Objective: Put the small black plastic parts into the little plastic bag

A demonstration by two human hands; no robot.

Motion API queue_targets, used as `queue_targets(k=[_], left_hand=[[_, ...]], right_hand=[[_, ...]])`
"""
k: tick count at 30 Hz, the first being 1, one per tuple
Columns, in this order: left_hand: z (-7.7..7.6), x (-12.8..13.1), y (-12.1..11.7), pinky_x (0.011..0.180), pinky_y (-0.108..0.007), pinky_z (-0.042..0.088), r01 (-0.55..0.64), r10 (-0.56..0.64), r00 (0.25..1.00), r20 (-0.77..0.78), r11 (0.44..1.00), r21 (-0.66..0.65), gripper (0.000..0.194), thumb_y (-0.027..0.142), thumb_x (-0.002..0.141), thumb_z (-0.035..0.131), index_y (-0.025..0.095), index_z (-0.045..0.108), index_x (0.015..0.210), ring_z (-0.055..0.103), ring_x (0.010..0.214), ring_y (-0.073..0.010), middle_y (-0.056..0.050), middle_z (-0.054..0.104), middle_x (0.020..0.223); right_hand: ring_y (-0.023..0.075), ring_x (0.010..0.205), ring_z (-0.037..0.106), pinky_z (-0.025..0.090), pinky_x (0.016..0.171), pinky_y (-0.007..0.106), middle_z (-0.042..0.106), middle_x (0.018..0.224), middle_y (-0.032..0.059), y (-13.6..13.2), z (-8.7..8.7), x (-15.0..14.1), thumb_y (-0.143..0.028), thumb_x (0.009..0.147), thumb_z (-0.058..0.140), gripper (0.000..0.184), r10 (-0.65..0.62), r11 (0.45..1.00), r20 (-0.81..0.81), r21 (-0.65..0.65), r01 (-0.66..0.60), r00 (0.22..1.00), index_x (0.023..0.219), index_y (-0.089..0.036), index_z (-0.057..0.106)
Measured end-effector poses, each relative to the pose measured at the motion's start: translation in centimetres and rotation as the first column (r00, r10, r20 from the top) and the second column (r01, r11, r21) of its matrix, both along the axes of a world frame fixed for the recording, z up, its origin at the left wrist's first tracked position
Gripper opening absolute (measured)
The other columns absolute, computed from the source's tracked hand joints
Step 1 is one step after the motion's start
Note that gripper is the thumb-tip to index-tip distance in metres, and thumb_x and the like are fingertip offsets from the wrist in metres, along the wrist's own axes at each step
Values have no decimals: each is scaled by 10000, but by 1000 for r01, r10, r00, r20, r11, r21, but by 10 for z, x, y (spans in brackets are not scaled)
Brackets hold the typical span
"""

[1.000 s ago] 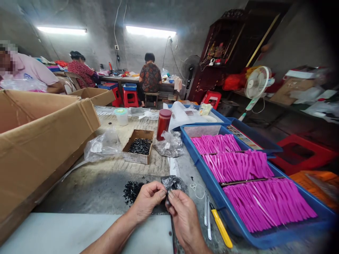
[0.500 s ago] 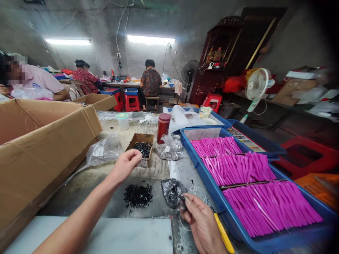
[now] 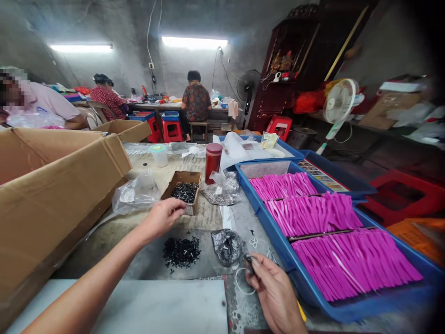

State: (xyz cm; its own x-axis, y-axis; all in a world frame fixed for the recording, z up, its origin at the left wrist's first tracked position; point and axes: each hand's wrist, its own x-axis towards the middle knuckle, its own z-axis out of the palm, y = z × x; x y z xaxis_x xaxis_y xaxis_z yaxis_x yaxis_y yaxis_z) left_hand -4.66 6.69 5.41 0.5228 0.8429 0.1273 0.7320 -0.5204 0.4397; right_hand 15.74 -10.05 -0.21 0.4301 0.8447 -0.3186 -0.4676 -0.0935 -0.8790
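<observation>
My left hand (image 3: pixel 165 218) is closed in a pinch just in front of a small cardboard box (image 3: pixel 193 209) of small black pieces (image 3: pixel 185 191). Whatever its fingers hold, if anything, is too small to make out. Below it, a loose heap of similar black pieces (image 3: pixel 181 252) lies on a dark mat (image 3: pixel 135 262). At the lower right, my right hand (image 3: pixel 273 290) pinches a small dark piece (image 3: pixel 249 262) between thumb and fingers. Beside those fingertips rests a crumpled dark plastic bag (image 3: pixel 227 247). A yellow handle (image 3: pixel 301 311) shows partly behind the right hand.
A blue tray (image 3: pixel 278 234) of magenta strips (image 3: pixel 313 211) stands on the right. Large cardboard boxes (image 3: pixel 59 181) border the left. Farther back are a red canister (image 3: pixel 213 162), a clear bag (image 3: pixel 137 192) and a bag of small metal parts (image 3: pixel 222 190). Several people sit working beyond.
My left hand has dropped slightly towards me, still pinched. My right hand has shifted a little right, keeping the dark piece and covering more of the yellow handle. The view has tilted slightly.
</observation>
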Motion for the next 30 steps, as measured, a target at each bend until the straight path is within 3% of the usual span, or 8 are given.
queue_targets(k=[2,4,10,19,30], left_hand=[[-7,-9,-11,605,-213,365,103,-107,993,-41,991,-88,190,207,720,424,175,606,763,526,661,-143,-13,602,716],[-15,-20,-17,583,-212,353,134,-146,987,-73,980,-149,186,181,717,417,174,603,728,509,628,-136,-6,581,672],[-27,-43,-22,603,-233,361,104,-128,985,-114,975,-196,189,173,720,414,168,599,760,503,648,-151,-25,577,707],[-32,-34,-21,625,-241,365,155,-204,959,-198,958,-241,143,154,671,460,164,582,746,513,703,-176,-40,579,747],[-37,-31,-25,594,-226,345,149,-191,961,-201,967,-208,139,121,686,392,166,523,676,459,632,-145,-12,518,666]], right_hand=[[79,433,368,267,401,205,522,508,-9,-1,-1,0,-352,527,702,254,3,1000,-10,-13,-4,1000,643,-139,628],[81,440,367,276,400,206,525,516,-4,-1,-2,-1,-339,520,709,247,20,1000,-17,-20,-21,1000,639,-137,631],[86,449,379,305,403,216,537,550,11,-3,-4,-4,-349,477,728,284,29,998,-40,-58,-31,999,642,-135,641],[84,448,390,318,397,204,534,533,10,-5,-8,-6,-352,459,736,284,36,996,-26,-81,-38,999,626,-141,647],[75,430,393,314,402,195,545,544,-6,-7,-6,-10,-354,489,719,286,53,996,-22,-69,-54,998,647,-132,631]])
